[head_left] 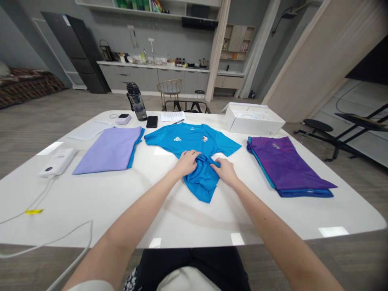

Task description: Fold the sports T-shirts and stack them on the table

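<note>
A blue T-shirt point(190, 139) lies on the white table, its sleeves spread and its collar toward the far edge. Its lower part is bunched and crumpled near me. My left hand point(187, 162) is closed on the bunched cloth from the left, fingers bent over it. On the other side, my right hand point(224, 170) pinches the right edge of the same cloth. A small white logo and a red-and-white badge show on the chest. Folds and fingers hide part of the shirt's middle.
Folded lavender clothing point(110, 148) lies left, folded purple clothing point(285, 161) right. Behind stand a dark water bottle point(138, 103), a black phone point(152, 121) and an open white box point(254, 120). A white power bank point(59, 162) with cables sits on the left of the table point(121, 214).
</note>
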Available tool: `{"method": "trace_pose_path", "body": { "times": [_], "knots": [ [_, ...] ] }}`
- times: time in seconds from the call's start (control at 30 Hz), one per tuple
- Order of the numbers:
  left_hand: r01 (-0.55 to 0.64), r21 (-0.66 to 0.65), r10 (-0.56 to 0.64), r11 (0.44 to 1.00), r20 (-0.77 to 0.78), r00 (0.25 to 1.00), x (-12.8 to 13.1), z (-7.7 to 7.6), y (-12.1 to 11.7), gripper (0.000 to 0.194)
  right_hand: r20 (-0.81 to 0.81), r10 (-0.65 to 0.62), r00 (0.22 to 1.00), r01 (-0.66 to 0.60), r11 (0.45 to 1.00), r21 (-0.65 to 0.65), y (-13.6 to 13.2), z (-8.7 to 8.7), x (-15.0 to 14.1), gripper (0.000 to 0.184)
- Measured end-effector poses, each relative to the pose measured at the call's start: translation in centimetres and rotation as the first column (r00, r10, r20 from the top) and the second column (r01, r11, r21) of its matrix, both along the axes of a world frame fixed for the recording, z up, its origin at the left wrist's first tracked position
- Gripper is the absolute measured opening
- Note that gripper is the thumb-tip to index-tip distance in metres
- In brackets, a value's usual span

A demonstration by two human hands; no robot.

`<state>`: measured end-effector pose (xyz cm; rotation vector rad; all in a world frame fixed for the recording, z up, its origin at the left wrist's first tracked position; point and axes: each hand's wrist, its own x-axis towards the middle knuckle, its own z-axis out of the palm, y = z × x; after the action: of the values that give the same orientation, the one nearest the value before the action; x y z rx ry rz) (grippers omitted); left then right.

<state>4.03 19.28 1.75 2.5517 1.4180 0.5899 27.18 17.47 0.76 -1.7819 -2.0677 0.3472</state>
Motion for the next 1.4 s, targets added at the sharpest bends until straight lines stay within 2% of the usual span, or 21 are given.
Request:
{"method": "trace_pose_path", "body": {
  "times": [0.07, 0.13, 0.23, 0.3, 0.33, 0.4, 0.47, 0.53, 0.6, 0.7, 0.83, 0.93, 1.0, 1.07, 1.13, 1.2, 1.27, 1.33, 1.4],
  "knots": [
    [0.08, 0.047, -0.081, 0.996, 0.027, 0.996, 0.3, 0.7, -2.1, 0.064, -0.166, 0.09, 0.982, -0.087, 0.996, 0.029, -2.0, 1.1, -1.5, 0.023],
    [0.166, 0.078, -0.169, 0.983, 0.039, 0.985, 0.5, 1.3, -4.3, 0.065, -0.329, 0.166, 0.93, -0.152, 0.986, 0.068, -4.3, 2.2, -3.1, 0.022],
    [0.244, 0.053, -0.248, 0.968, 0.095, 0.964, 0.1, 2.0, -7.2, 0.052, -0.514, 0.24, 0.824, -0.235, 0.969, 0.076, -7.7, 3.3, -4.8, 0.024],
    [0.257, 0.0, -0.254, 0.967, 0.131, 0.958, -0.9, 2.3, -8.9, 0.042, -0.591, 0.27, 0.76, -0.288, 0.955, 0.067, -9.4, 3.3, -5.1, 0.028],
    [0.256, -0.03, -0.251, 0.966, 0.128, 0.96, -1.5, 2.3, -9.6, 0.039, -0.594, 0.285, 0.752, -0.302, 0.951, 0.074, -10.0, 3.0, -5.0, 0.029],
    [0.245, -0.077, -0.238, 0.967, 0.089, 0.967, -2.9, 2.2, -10.8, 0.033, -0.518, 0.327, 0.79, -0.315, 0.942, 0.114, -10.7, 2.2, -4.3, 0.032],
    [0.238, -0.098, -0.233, 0.966, 0.056, 0.971, -4.1, 1.8, -11.8, 0.03, -0.359, 0.372, 0.856, -0.347, 0.928, 0.134, -11.1, 1.1, -3.5, 0.04],
    [0.238, -0.108, -0.233, 0.965, 0.056, 0.971, -5.1, 1.4, -12.5, 0.028, -0.225, 0.399, 0.889, -0.383, 0.917, 0.11, -11.3, 0.2, -2.9, 0.05],
    [0.216, -0.126, -0.211, 0.968, 0.052, 0.976, -6.1, 1.1, -13.2, 0.026, -0.164, 0.396, 0.903, -0.388, 0.918, 0.081, -11.6, -0.4, -2.5, 0.057],
    [0.161, -0.152, -0.17, 0.975, -0.049, 0.984, -8.3, 1.4, -14.5, 0.023, -0.117, 0.389, 0.914, -0.386, 0.921, 0.05, -12.1, -0.4, -2.3, 0.056],
    [0.034, -0.159, -0.077, 0.987, -0.273, 0.959, -12.6, 3.0, -16.8, 0.017, -0.013, 0.382, 0.924, -0.382, 0.924, -0.018, -12.6, 0.4, -1.8, 0.042],
    [-0.044, -0.145, -0.004, 0.988, -0.314, 0.949, -14.4, 4.0, -18.3, 0.014, 0.061, 0.363, 0.93, -0.362, 0.932, -0.03, -12.6, 0.8, -1.9, 0.036],
    [-0.057, -0.114, 0.024, 0.992, -0.278, 0.96, -14.1, 4.1, -18.9, 0.021, 0.095, 0.344, 0.934, -0.348, 0.937, 0.023, -12.5, 0.6, -2.5, 0.038],
    [-0.055, -0.084, 0.034, 0.995, -0.235, 0.972, -12.6, 3.4, -19.0, 0.03, 0.084, 0.315, 0.945, -0.32, 0.945, 0.066, -12.3, 0.2, -3.4, 0.041],
    [-0.048, -0.071, 0.03, 0.996, -0.234, 0.972, -10.8, 2.2, -19.0, 0.032, 0.048, 0.266, 0.963, -0.268, 0.962, 0.047, -12.0, -0.2, -4.1, 0.029],
    [-0.064, -0.067, 0.042, 0.996, -0.282, 0.958, -9.5, 0.9, -18.9, 0.029, 0.033, 0.184, 0.982, -0.184, 0.983, -0.017, -11.9, -0.3, -4.1, 0.02],
    [-0.111, -0.059, 0.085, 0.992, -0.336, 0.938, -9.2, -0.2, -19.1, 0.028, 0.054, 0.055, 0.997, -0.051, 0.997, -0.066, -12.2, 0.1, -3.1, 0.02],
    [-0.148, -0.063, 0.116, 0.987, -0.363, 0.925, -9.9, -0.6, -19.3, 0.027, 0.105, -0.102, 0.989, 0.111, 0.991, -0.081, -12.9, 0.8, -0.8, 0.022],
    [-0.16, -0.087, 0.116, 0.983, -0.374, 0.92, -11.3, -0.4, -19.7, 0.026, 0.184, -0.222, 0.957, 0.243, 0.965, -0.098, -14.0, 1.5, 2.2, 0.021]
  ]
}}
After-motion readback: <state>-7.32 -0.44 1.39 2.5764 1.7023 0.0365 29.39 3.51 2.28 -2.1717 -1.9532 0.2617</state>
